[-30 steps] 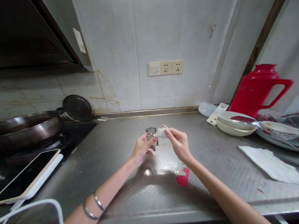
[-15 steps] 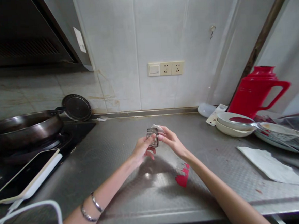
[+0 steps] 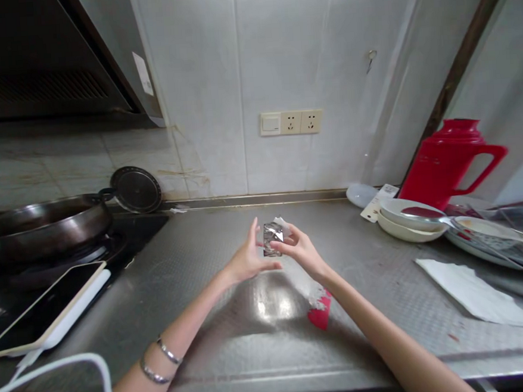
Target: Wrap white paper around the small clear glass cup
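Both of my hands are raised over the middle of the steel counter [image 3: 234, 317]. Between them is a small clear glass [image 3: 271, 239] with a bit of white tissue [image 3: 282, 222] at its top. My right hand [image 3: 302, 250] pinches the glass and the tissue with thumb and fingers. My left hand [image 3: 248, 258] is beside the glass with its fingers stretched out and the thumb just under it; it does not grip. A red smear [image 3: 320, 315] lies on the counter below my right wrist.
A dark wok [image 3: 40, 226] sits on the stove at left, with a tablet [image 3: 40, 307] and white cable [image 3: 49, 369] in front. At right are a red thermos jug [image 3: 451, 159], stacked bowls [image 3: 408, 215], plates and a white napkin [image 3: 474, 291].
My left hand let go of the glass and spread its fingers. My right hand took the glass with the tissue. The view drifted slightly.
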Motion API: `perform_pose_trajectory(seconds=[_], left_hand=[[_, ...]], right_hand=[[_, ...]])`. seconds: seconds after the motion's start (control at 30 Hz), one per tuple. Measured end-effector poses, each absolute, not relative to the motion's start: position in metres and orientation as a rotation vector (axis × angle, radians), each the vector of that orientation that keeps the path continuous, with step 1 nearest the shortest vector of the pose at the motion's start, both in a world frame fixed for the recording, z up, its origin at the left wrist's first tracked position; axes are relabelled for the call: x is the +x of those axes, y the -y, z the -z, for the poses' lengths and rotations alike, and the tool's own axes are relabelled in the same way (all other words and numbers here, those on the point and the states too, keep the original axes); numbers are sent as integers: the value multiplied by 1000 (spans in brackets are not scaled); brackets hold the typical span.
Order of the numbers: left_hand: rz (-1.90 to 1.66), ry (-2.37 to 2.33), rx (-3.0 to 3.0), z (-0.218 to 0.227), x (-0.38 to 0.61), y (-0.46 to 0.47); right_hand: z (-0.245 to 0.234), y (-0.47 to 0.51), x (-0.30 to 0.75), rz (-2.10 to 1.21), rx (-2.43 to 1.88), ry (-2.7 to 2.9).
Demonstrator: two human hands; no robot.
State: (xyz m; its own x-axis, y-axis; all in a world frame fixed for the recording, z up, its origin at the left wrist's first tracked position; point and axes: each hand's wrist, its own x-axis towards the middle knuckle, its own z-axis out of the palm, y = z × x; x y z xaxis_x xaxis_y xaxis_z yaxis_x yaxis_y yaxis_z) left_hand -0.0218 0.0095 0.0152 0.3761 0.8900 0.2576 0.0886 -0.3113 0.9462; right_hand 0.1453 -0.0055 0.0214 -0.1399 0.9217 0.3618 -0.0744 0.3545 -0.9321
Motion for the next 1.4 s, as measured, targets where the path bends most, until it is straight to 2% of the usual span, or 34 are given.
perform_pose_trajectory(seconds=[0.2, 0.53, 0.63, 0.77, 0.83, 1.07, 1.4], left_hand=[[-1092, -891, 1903, 1, -12, -10], [-1188, -884, 1860, 4, -6, -1], [-1192, -919, 1928, 2, -4, 4], [-1213, -990, 1991, 0, -3, 9], [-1212, -1005, 1997, 2, -1, 9], [-1235, -1036, 1973, 7, 4, 12], [-1292, -1117, 1882, 12, 3, 2]], right_hand=[[-25, 14, 137, -1154, -905, 1366], [-17, 3, 143, -1281, -1063, 1191], [-16, -4, 153, -1119, -1181, 1305], [-22, -4, 165, -469, -1234, 1493], [-25, 0, 165, -263, -1182, 1546], [-19, 13, 147, -472, -952, 1709], [-14, 21, 140, -166, -603, 1906]])
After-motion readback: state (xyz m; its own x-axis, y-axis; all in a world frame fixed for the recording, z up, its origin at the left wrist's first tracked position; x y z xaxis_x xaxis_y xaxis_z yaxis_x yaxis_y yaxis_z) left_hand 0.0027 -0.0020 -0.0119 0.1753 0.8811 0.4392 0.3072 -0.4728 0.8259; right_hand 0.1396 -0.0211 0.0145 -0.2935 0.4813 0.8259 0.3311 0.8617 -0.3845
